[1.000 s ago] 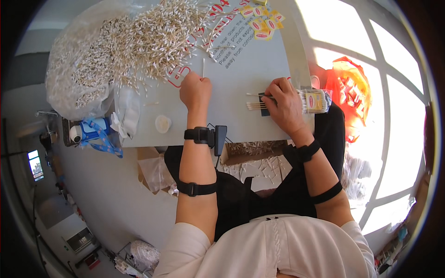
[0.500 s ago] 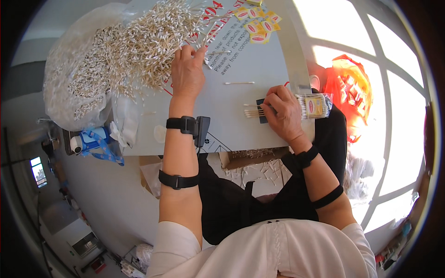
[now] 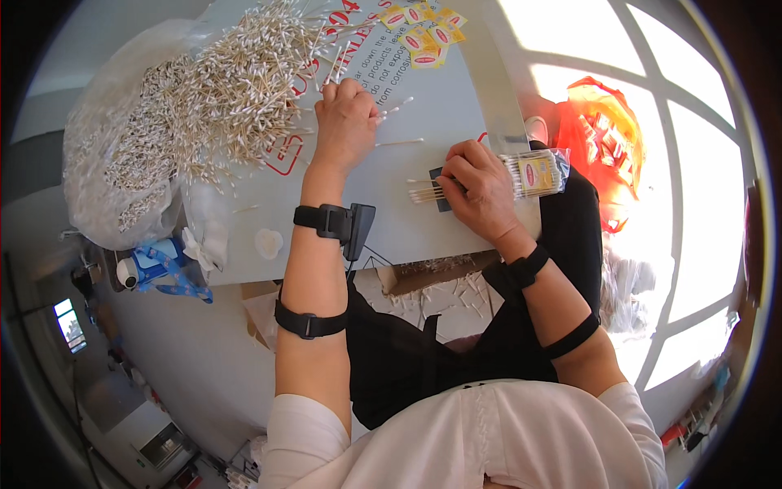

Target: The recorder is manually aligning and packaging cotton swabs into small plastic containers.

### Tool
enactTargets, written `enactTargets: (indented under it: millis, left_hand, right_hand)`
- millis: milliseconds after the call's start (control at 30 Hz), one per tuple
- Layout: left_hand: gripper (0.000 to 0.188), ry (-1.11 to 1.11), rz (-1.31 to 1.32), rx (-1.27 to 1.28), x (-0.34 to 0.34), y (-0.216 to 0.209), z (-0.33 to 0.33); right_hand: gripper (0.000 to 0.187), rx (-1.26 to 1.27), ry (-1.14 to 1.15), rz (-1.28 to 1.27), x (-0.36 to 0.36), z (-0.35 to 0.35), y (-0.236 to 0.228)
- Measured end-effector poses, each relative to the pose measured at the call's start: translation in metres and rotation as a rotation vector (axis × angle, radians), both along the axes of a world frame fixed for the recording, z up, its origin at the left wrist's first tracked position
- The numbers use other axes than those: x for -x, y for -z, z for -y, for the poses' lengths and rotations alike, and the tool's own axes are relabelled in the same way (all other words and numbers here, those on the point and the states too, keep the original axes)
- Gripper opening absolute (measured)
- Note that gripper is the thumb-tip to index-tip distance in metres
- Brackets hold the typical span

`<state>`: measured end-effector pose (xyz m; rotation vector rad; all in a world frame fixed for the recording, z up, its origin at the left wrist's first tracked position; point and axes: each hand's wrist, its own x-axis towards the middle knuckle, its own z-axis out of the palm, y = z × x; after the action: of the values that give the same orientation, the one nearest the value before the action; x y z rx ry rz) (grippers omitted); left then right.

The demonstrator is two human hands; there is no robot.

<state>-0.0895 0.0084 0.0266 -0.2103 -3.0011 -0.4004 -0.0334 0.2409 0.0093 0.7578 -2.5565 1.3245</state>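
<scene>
My left hand (image 3: 345,124) is closed just right of a big heap of cotton swabs (image 3: 236,98). White swab tips (image 3: 395,110) stick out past its fingers on the right. A single swab (image 3: 401,143) lies on the table beside this hand. My right hand (image 3: 482,186) is closed over a row of cotton swabs (image 3: 423,193) that jut out to its left across a small dark square (image 3: 444,196). Right of that hand lies a clear packet of swabs (image 3: 538,173) with a yellow label. Its fingertips are partly hidden.
A large clear plastic bag (image 3: 90,163) holds the left part of the heap. Several yellow cards (image 3: 425,59) lie at the table's far side. A red plastic bag (image 3: 574,122) stands beyond the right edge. A box of swabs (image 3: 407,281) is below the near edge. A blue item with a strap (image 3: 155,265) hangs at left.
My left hand has moved right, away from the heap toward the single swab, and its fingers have drawn together. My right hand stays at the swab row. The whole view has shifted slightly.
</scene>
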Motion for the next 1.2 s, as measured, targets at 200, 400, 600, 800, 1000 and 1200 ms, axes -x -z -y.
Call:
enactTargets:
  millis: [200,400,600,800,1000,1200]
  left_hand:
    - [0.011,-0.053,0.131,-0.189,-0.006,0.0,-0.02]
    - [0.014,-0.132,-0.097,-0.155,0.003,-0.001,-0.002]
    - [0.016,-0.168,0.231,-0.229,-0.021,-0.023,-0.005]
    - [0.018,-0.187,-0.04,-0.072,-0.058,-0.008,-0.029]
    - [0.018,-0.073,0.07,-0.204,-0.072,0.001,-0.04]
    - [0.014,-0.188,-0.14,-0.148,-0.038,-0.007,-0.033]
  right_hand:
    - [0.013,-0.009,-0.014,0.014,0.0,0.001,-0.001]
    - [0.014,-0.005,-0.029,-0.002,0.0,0.001,0.002]
    - [0.014,-0.024,-0.047,0.022,0.0,-0.005,0.002]
    - [0.012,0.004,-0.082,0.006,0.001,-0.001,0.002]
    - [0.01,0.009,-0.075,0.03,0.0,-0.002,0.003]
    - [0.011,0.01,-0.072,0.036,0.0,-0.001,0.001]
